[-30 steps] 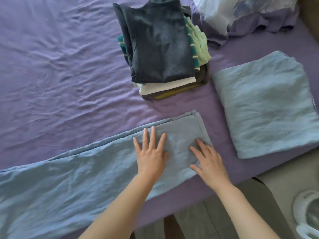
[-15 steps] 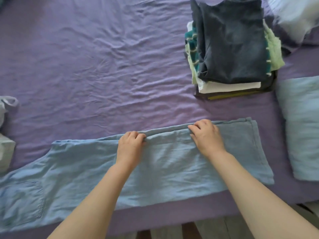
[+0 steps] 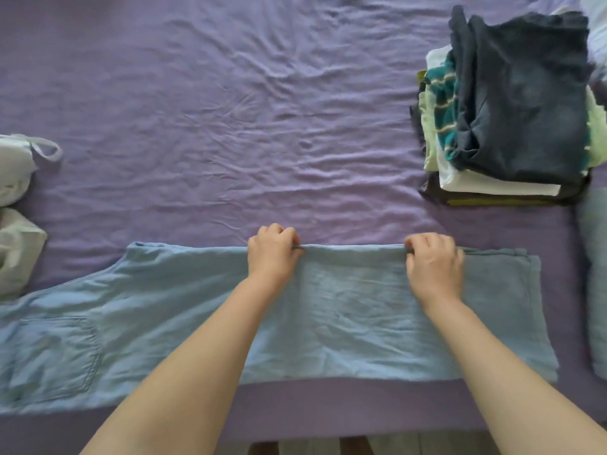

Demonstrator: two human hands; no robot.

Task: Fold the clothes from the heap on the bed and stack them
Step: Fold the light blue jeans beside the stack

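Both hands pinch the far edge of a pair of light blue trousers: the left hand and the right hand each have fingers curled over that hem, a little apart from one another. The trousers lie flat along the near side of the purple bed, already doubled leg on leg, pocket end to the left. They are not yet folded short. Far right stands a stack of folded clothes, dark blue on top, so much of the job looks done. At the left edge lie some pale garments (apparently unfolded, probably what remains). Another blue piece lies at the right edge.
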